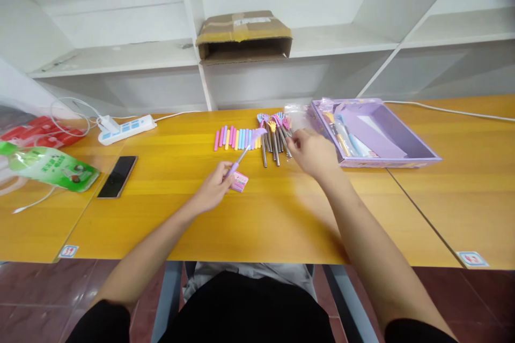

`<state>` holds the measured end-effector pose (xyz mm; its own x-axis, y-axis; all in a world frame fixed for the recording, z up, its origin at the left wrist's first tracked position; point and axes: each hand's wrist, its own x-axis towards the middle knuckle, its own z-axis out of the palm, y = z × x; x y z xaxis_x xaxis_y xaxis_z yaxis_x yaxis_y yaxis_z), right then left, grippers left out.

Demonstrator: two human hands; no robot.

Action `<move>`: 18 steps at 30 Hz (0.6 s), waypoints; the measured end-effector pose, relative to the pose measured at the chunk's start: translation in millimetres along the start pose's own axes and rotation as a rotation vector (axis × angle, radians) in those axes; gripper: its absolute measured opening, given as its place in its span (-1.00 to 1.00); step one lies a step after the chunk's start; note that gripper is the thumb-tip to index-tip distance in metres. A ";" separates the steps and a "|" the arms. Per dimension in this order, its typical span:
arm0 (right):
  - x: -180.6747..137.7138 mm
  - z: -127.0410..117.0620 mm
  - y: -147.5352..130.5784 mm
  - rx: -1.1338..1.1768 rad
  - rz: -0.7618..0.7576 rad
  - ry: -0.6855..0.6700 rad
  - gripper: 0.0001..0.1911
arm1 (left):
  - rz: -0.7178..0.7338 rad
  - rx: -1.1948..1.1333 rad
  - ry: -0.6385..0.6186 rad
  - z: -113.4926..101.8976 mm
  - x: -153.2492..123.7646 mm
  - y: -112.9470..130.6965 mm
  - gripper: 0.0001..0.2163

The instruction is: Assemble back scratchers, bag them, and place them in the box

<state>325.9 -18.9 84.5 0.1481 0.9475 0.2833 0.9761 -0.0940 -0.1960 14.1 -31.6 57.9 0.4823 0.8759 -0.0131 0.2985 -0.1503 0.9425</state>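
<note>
My left hand point(214, 187) is closed round the purple handle of a back scratcher point(242, 156), whose metal rod and purple head slant up to the right. Under it on the table lies a small pink printed card point(240, 182). My right hand point(311, 151) has its fingers curled together, beside a bunch of metal-rod back scratchers point(274, 142) with coloured hand-shaped heads; what it holds, if anything, is hidden. Left of that bunch, a row of pink, yellow, blue and purple handle sleeves point(237, 138) is lined up.
A purple box point(402, 163) with packaged items stands at the right, clear plastic wrap point(296, 115) beside it. Leftward are a phone point(117, 177), a power strip point(127, 129) and a green bottle point(54, 168). An open cardboard box point(244, 37) sits on the shelf behind.
</note>
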 end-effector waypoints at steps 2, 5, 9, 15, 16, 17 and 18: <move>19.3 11.7 16.1 -0.060 0.124 -0.006 -0.55 | -0.026 -0.186 0.098 -1.2 17.2 -16.4 -0.71; 25.3 37.0 37.9 -0.149 0.205 -0.047 -0.42 | -0.013 -0.360 0.198 -4.1 29.4 -37.6 -0.63; 18.1 59.2 57.0 -0.164 0.159 0.001 -0.45 | 0.018 -0.415 0.228 -9.9 26.3 -52.5 -0.63; 15.1 59.5 70.7 -0.258 0.177 0.070 -0.43 | -0.019 -0.448 0.252 -9.3 21.6 -56.7 -0.67; 14.5 59.0 71.9 -0.274 0.187 0.070 -0.42 | -0.028 -0.456 0.252 -8.4 21.7 -56.3 -0.67; 13.8 58.5 73.0 -0.284 0.193 0.062 -0.42 | -0.035 -0.462 0.252 -7.6 21.7 -55.8 -0.68; 13.2 58.0 74.1 -0.288 0.192 0.046 -0.43 | -0.041 -0.469 0.254 -7.0 21.6 -55.1 -0.69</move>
<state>390.9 4.4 19.3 0.3341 0.8900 0.3101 0.9335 -0.3580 0.0216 2.3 -1.2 8.0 0.2463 0.9688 -0.0267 -0.1148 0.0565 0.9918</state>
